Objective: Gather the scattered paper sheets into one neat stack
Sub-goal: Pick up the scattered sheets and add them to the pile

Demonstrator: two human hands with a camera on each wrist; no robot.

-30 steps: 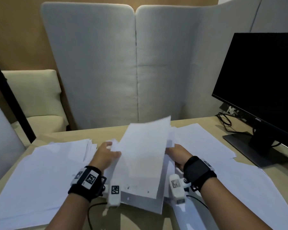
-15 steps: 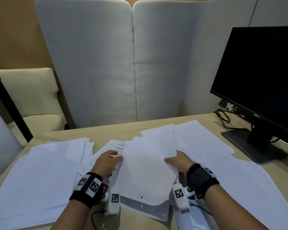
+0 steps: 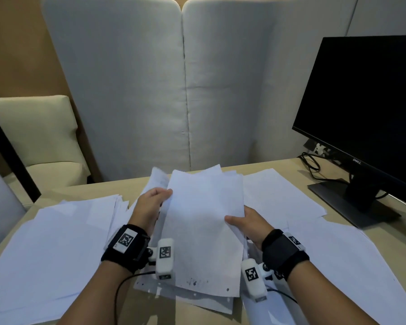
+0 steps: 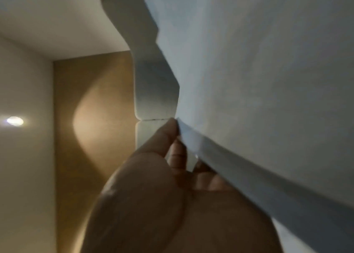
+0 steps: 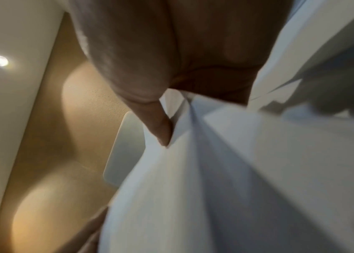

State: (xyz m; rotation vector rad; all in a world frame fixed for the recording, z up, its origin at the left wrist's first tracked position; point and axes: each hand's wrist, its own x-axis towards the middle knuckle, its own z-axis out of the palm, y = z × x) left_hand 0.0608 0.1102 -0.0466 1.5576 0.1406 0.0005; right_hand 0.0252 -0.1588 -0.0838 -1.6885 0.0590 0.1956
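Both hands hold a bundle of paper sheets (image 3: 204, 231) between them, tilted up off the desk (image 3: 136, 184) with its far edge raised. Left hand (image 3: 150, 207) grips the bundle's left edge near the top, thumb on the front face and fingers (image 4: 179, 154) curled behind it. Right hand (image 3: 249, 225) clamps the right edge lower down, its thumb (image 5: 161, 130) pressed on the face of the sheets and the fingers hidden underneath. The bundle's edges are uneven, with several corners fanning out at the top and bottom. Beneath its near end lie a few more sheets, some with punched holes along the edge. A broad spread of loose sheets (image 3: 45, 254) covers the desk to the left, and more loose sheets (image 3: 338, 254) lie to the right, reaching near the base of a dark monitor (image 3: 366, 109). Behind the desk stands a grey padded partition (image 3: 150, 90), with a cream chair (image 3: 40, 137) to its left.
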